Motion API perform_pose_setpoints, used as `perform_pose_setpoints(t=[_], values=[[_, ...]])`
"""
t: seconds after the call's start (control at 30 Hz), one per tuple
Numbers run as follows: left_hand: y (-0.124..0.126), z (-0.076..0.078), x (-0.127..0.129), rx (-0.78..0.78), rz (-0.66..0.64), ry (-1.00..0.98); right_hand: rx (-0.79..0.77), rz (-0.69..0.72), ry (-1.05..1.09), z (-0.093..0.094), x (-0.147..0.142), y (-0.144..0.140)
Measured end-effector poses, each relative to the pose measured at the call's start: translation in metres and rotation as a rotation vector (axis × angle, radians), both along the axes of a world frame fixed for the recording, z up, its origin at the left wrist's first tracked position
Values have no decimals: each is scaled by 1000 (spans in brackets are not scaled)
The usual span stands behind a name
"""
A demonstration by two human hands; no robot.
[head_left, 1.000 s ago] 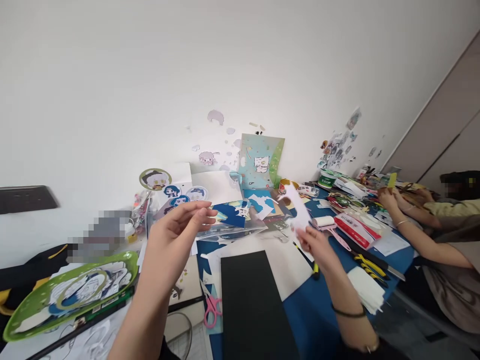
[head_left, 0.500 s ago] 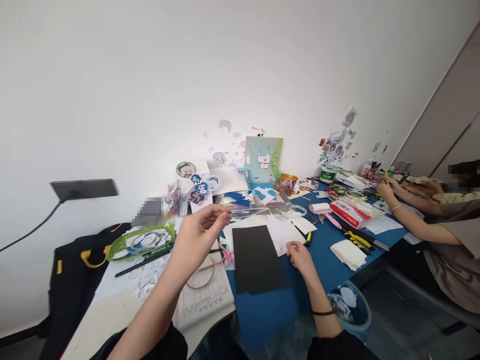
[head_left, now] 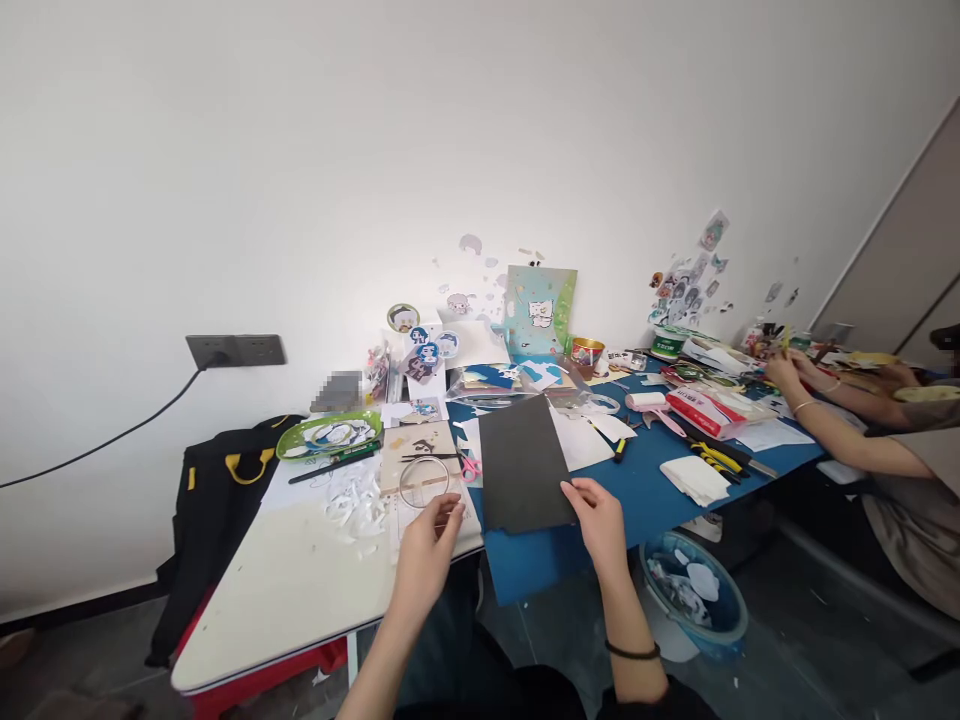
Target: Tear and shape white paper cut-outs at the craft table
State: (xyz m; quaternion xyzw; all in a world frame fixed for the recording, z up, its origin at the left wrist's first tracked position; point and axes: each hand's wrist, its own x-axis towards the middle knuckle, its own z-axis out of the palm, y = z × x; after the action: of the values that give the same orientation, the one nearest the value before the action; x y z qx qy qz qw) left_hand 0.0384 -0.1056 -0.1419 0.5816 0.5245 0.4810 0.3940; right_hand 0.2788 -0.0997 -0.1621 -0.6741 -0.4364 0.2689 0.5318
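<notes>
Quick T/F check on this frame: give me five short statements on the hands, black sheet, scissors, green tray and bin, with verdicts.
1. The right hand touches the black sheet at its near right corner. True.
2. The left hand holds the pink scissors. False: the scissors lie on the table, apart from it.
3. The green tray sits left of the black sheet. True.
4. The blue bin stands on the table. False: it is on the floor, beside the blue table edge.
5. Another person's hands work at the far right. True.
</notes>
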Motion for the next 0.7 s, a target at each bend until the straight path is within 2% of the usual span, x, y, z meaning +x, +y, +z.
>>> perform_pose_setpoints(t=[0.1, 0.13, 0.2, 0.4, 0.6, 0.7], values=[[-4, -3, 14, 4, -77, -38, 43, -35, 164, -14, -13, -22], [-4, -4, 16, -4, -113, -68, 67, -43, 280, -19, -18, -29], [-3, -6, 19, -14, -147, -105, 92, 15, 383, -26, -30, -39], [2, -14, 11, -14, -105, -53, 36, 171, 389, -37, -51, -48], [0, -10, 10, -53, -140, -69, -6, 177, 310, -56, -48, -43], [-2, -7, 11, -94, -174, -125, -9, 146, 369, -61, -47, -43]])
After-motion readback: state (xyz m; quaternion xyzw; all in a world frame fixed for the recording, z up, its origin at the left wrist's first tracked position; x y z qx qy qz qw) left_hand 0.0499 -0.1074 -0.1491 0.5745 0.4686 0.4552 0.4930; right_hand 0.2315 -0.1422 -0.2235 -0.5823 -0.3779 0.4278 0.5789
